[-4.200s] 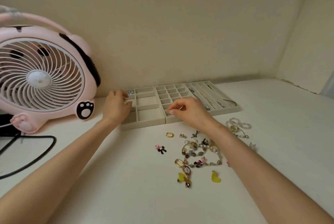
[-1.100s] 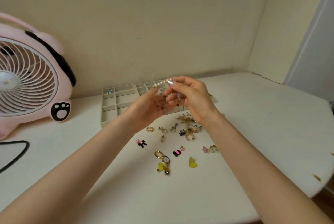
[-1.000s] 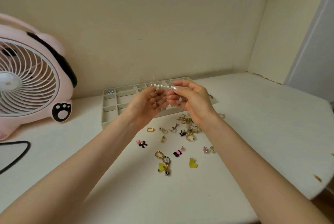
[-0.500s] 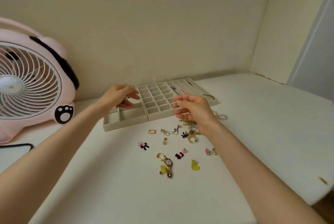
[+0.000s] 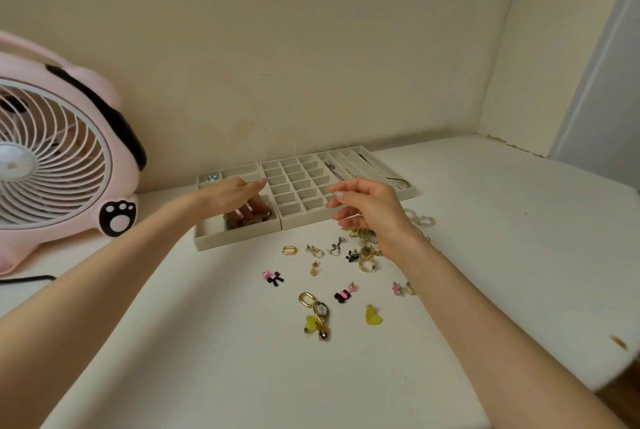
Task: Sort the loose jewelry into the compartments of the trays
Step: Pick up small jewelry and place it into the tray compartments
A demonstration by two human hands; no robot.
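Bracelet [image 5: 239, 219] now in left tray [image 5: 235, 239], under straight left fingers [image 5: 254, 204], right fingers [image 5: 346, 187] loosely curled

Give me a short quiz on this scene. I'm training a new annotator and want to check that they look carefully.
1. True or false: the yellow heart lies inside a tray compartment.
2. Which hand reaches down into the left tray? A) left B) right C) neither
3. What stands on the table to the left of that tray?

Key
1. False: the yellow heart lies on the table, in front of the compartments.
2. A: the left hand.
3. The pink fan.
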